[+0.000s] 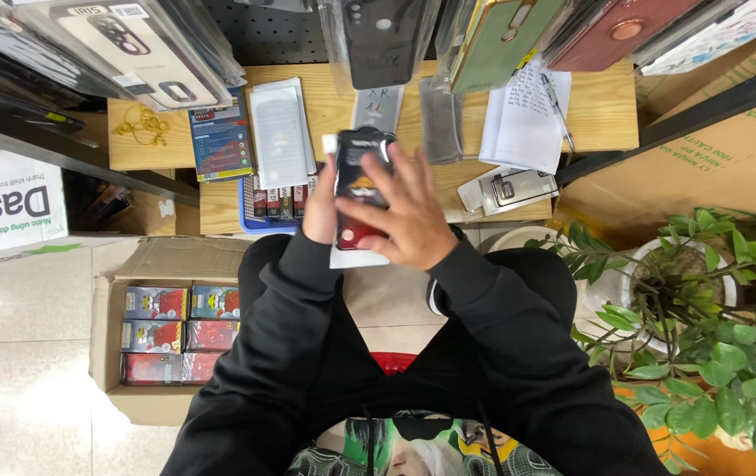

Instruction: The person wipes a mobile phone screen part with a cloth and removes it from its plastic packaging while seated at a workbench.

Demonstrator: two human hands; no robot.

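Observation:
My left hand [320, 210] holds a smartphone [357, 176] by its left edge, over my lap and in front of a small wooden table [603, 110]. The phone's screen shows dark and red colours, and a white sheet or card lies under it. My right hand [400, 216] lies over the phone's lower part with its fingers spread across the screen. Both arms are in black sleeves.
On the table lie packaged screen protectors [279, 130], a blue booklet [220, 141], a notepad with a pen [526, 119] and rubber bands [141, 125]. Phone cases [144, 48] hang above. An open cardboard box of small red packages [171, 330] sits left, a potted plant [704, 308] right.

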